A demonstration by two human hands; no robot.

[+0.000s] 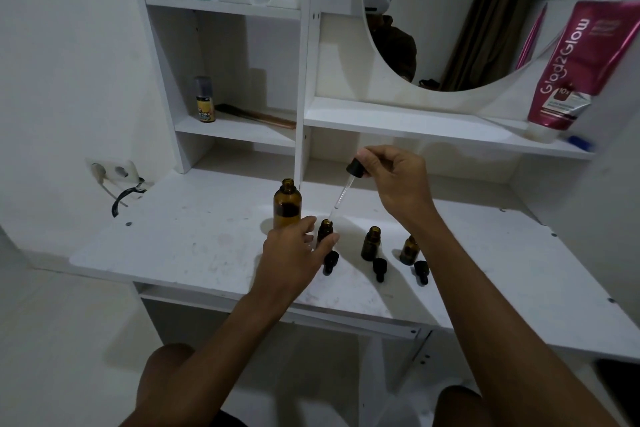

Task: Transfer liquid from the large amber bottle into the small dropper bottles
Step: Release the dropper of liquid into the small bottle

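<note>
Dropper tip just above bottle rim

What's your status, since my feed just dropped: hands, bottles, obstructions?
Right hand pinches dropper, tip above leftmost small bottle. Left hand holds that bottle. Large amber bottle uncapped behind left hand. Nothing blocking the dropper.

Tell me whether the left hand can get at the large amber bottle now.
Probably yes: the large amber bottle stands just behind the left hand, nothing between, though it holds a small dropper bottle.
</note>
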